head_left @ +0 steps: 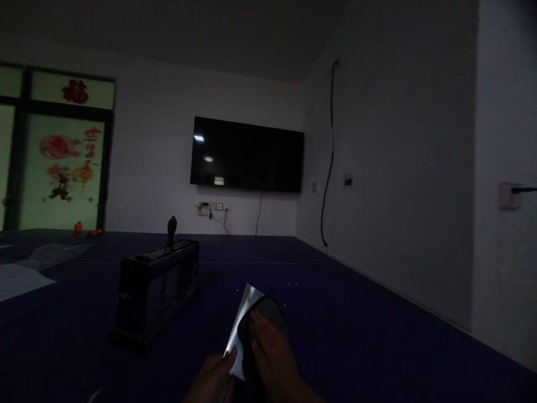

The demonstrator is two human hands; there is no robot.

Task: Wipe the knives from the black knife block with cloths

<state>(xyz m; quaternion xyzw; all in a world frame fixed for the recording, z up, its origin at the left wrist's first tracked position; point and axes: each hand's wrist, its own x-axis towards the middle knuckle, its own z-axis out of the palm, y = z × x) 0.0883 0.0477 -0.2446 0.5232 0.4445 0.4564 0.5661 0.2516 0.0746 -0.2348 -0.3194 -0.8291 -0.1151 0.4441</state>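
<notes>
My left hand (213,374) is closed on the lower left part of a shiny, flat silver blade-like piece (247,296), its thumb lying on the bright face. Against the other side of that piece, my right hand (274,352) presses a dark grey cloth (268,309) with a black edge. The cloth covers much of the silver piece, and its lower end is hidden by my hands. Left of both hands stands a black, box-shaped block (157,291) that looks like a knife block. A dark handle (172,232) sticks up from its top.
The dark blue tabletop (356,330) bears a few tiny white bits ahead of my hands. White paper (20,280) and clear plastic (54,254) lie at left. Small orange objects (78,226) sit at the far edge. A wall with a television (247,157) stands behind.
</notes>
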